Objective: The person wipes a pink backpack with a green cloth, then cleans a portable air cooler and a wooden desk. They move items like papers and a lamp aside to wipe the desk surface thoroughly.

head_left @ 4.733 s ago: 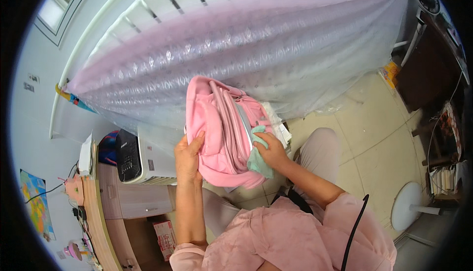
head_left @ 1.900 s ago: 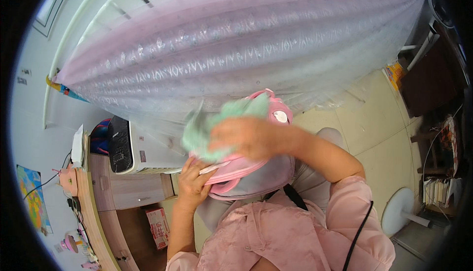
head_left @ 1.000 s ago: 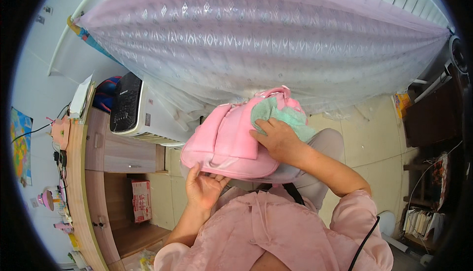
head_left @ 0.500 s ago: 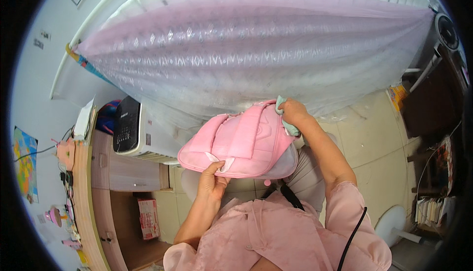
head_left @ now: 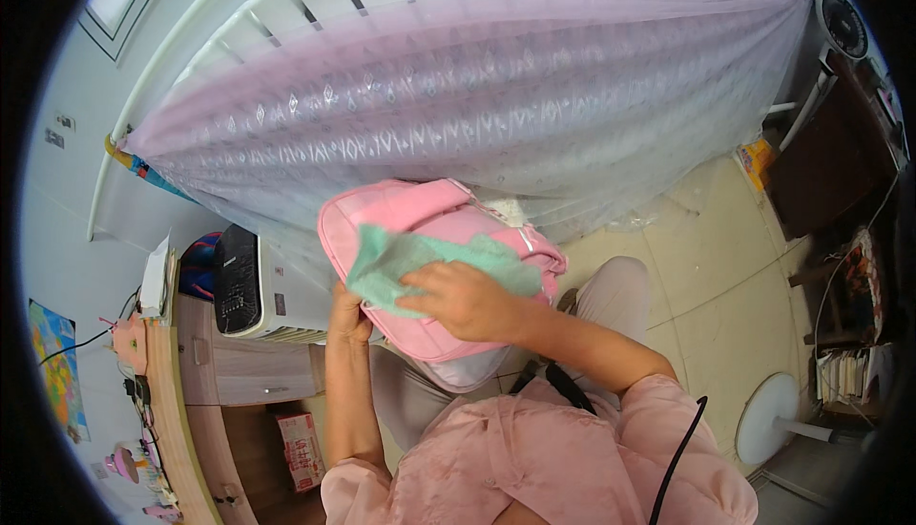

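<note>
While my left hand [head_left: 348,310] clutched the pink backpack [head_left: 429,267] at its left edge, mid-frame, my right hand [head_left: 458,298] pressed the green cloth [head_left: 420,262] flat across it, cloth running left-right.

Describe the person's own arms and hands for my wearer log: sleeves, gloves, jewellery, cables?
Both hands are bare: the left hand and right hand show no gloves, rings or watch. Forearms are uncovered; loose pink sleeves end near the elbows. A black cable runs over the right side of the top.
</note>
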Demonstrator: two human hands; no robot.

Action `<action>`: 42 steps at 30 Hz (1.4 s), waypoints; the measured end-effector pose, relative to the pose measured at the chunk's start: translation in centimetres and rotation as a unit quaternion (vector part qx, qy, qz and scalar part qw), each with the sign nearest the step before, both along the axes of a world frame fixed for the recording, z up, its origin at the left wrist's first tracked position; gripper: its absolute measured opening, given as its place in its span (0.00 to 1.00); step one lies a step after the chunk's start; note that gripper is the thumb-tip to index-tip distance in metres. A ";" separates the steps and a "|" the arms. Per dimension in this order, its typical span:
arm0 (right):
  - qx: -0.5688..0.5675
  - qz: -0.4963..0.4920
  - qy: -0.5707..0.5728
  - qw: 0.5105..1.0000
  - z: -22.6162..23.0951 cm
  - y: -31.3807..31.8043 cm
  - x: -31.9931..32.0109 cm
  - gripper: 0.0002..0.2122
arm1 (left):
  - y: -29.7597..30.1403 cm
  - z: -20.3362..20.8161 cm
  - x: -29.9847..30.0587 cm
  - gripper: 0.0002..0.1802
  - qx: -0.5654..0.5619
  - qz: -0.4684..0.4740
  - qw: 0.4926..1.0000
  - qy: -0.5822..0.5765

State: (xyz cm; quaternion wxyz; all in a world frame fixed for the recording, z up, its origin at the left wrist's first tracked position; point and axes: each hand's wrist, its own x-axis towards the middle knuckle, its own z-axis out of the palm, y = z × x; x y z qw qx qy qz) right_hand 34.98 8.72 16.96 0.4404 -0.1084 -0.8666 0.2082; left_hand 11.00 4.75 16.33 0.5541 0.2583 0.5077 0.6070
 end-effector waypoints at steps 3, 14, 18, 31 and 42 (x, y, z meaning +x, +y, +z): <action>0.036 -0.064 -0.043 0.996 -5.1 2.0 -1.6 0.16 | -1.1 -0.7 -1.3 0.30 -0.035 0.019 0.997 0.070; -0.008 0.002 0.070 0.998 -3.7 3.2 -11.6 0.19 | -4.6 -7.3 -5.1 0.28 0.023 0.117 0.993 -0.017; 0.168 0.073 -0.089 0.979 -4.0 2.4 -15.2 0.17 | -4.8 -9.0 -5.9 0.31 0.029 0.119 0.988 -0.095; 0.129 0.136 -0.119 0.975 -5.3 3.7 -21.2 0.19 | -8.3 -10.3 -8.6 0.38 0.001 0.124 0.985 -0.120; -0.225 -0.226 -0.401 0.859 -14.2 19.8 -14.3 0.17 | -8.4 -10.6 -9.5 0.37 -0.043 0.154 0.981 -0.108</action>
